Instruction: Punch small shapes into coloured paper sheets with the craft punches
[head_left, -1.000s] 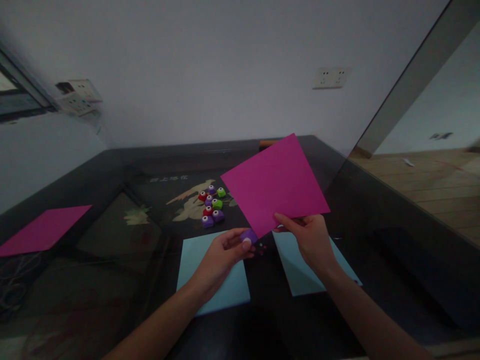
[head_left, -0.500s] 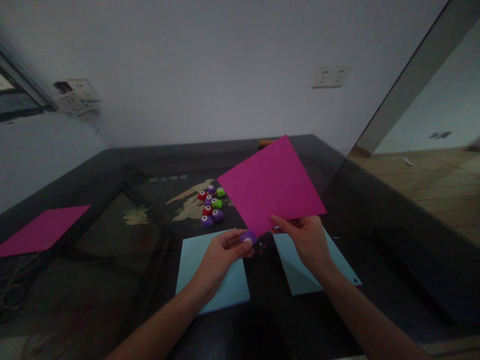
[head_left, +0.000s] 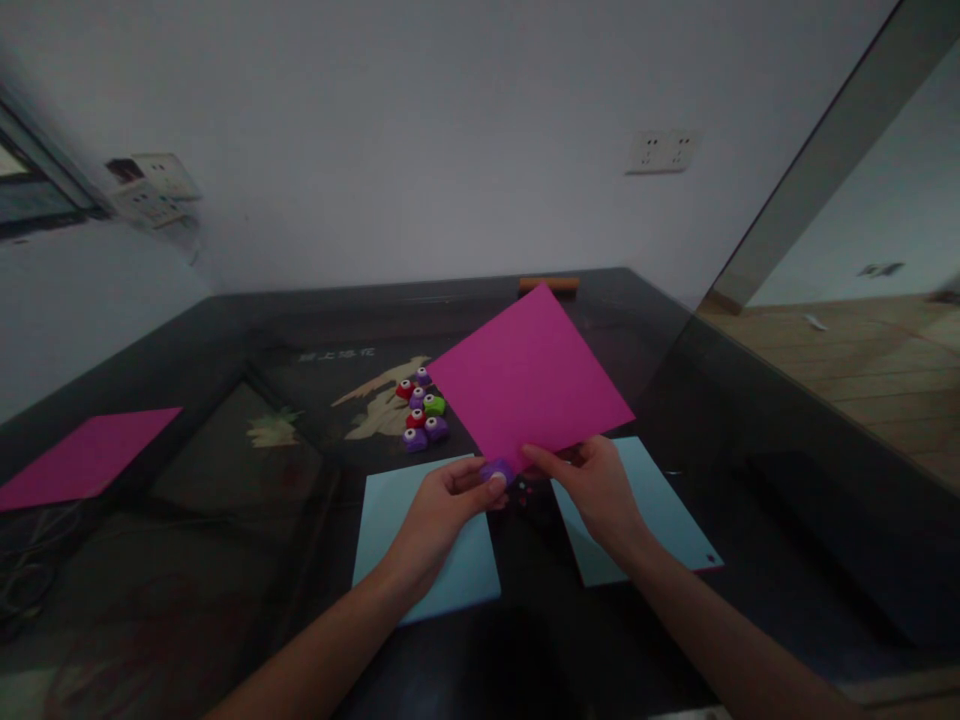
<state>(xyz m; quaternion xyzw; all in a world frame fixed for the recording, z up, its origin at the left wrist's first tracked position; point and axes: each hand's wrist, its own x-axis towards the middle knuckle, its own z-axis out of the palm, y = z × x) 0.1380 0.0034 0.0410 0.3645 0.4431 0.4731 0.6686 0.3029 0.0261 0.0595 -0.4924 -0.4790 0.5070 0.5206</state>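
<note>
My left hand point(head_left: 459, 500) grips a small purple craft punch point(head_left: 496, 473) with a white round button, the thumb resting on the button. My right hand point(head_left: 592, 485) pinches a square pink sheet of paper point(head_left: 529, 375) near its lower edge. The sheet's lowest corner meets the punch; whether it is inside the slot I cannot make out. Under my left forearm lies a light blue sheet point(head_left: 457, 570). Another light blue sheet point(head_left: 660, 490), with a small dark mark at its corner, is partly beneath my right hand. Tiny coloured bits point(head_left: 525, 489) lie between them.
Several purple, red and green punches point(head_left: 417, 418) cluster behind my left hand on the dark glossy table point(head_left: 555, 620). Another pink sheet point(head_left: 94, 455) lies at far left, with scissors point(head_left: 30, 580) before it. An orange-brown bar point(head_left: 570, 285) rests at the back edge.
My right hand has moved left and slightly down, carrying the pink sheet's corner against the punch. The sheet now covers the green punch at the back. My left hand has barely moved.
</note>
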